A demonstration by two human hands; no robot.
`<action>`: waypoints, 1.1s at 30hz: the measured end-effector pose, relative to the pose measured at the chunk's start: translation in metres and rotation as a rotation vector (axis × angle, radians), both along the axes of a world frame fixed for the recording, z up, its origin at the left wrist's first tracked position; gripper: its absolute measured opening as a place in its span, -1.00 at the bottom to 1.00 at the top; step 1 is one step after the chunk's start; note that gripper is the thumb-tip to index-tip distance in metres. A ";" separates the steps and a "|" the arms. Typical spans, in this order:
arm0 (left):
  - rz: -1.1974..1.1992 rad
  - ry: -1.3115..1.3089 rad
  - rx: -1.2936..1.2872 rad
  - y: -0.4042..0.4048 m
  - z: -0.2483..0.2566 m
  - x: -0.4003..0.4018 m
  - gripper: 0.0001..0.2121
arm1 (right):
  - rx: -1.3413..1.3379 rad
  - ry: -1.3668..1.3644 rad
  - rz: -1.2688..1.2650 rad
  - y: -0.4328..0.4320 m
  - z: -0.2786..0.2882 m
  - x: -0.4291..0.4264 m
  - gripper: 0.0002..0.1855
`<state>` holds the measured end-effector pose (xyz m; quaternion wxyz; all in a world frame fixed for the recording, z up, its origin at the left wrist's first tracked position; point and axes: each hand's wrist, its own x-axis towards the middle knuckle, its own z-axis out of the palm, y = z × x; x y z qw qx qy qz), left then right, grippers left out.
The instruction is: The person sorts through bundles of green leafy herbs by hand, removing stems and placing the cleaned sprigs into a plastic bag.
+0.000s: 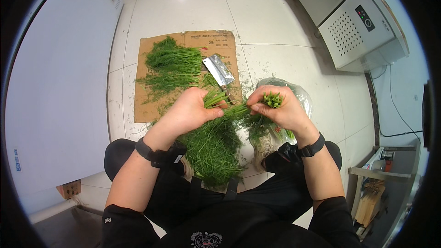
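Observation:
My left hand (194,108) grips a small bunch of green stems (214,98), probably dill or fennel. In my right hand (284,108) is a thicker bunch (273,100), its stem ends pointing up at me. Some strands (237,111) stretch between both hands, with my right thumb and fingertips pinching one end. Below them a loose heap of feathery greens (213,151) lies on the floor between my feet. Ahead, laid-out bunches of the same herb (174,60) rest on flattened cardboard (144,110). Beside those bunches lies a cleaver (218,70), its wooden handle towards me.
A clear plastic bag (303,93) sits behind my right hand, partly hidden by it. On the left stands a large white cabinet (62,75); at the right is a metal appliance with a control panel (361,24). Herb scraps dot the tiled floor (282,58). A shelf rack (382,172) stands lower right.

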<state>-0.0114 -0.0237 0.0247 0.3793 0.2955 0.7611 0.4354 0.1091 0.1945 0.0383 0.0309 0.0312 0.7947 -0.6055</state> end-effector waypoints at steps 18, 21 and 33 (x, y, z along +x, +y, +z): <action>0.568 0.587 -0.226 -0.027 -0.002 -0.040 -0.80 | -0.307 -0.081 -0.223 0.012 -0.008 -0.001 -0.90; 0.598 0.525 -0.181 -0.029 -0.005 -0.042 -0.78 | -0.407 -0.120 -0.305 0.013 -0.006 -0.001 -0.88; 0.598 0.553 -0.017 -0.028 -0.013 -0.043 -0.84 | -0.375 -0.312 -0.379 0.019 -0.023 -0.008 -0.90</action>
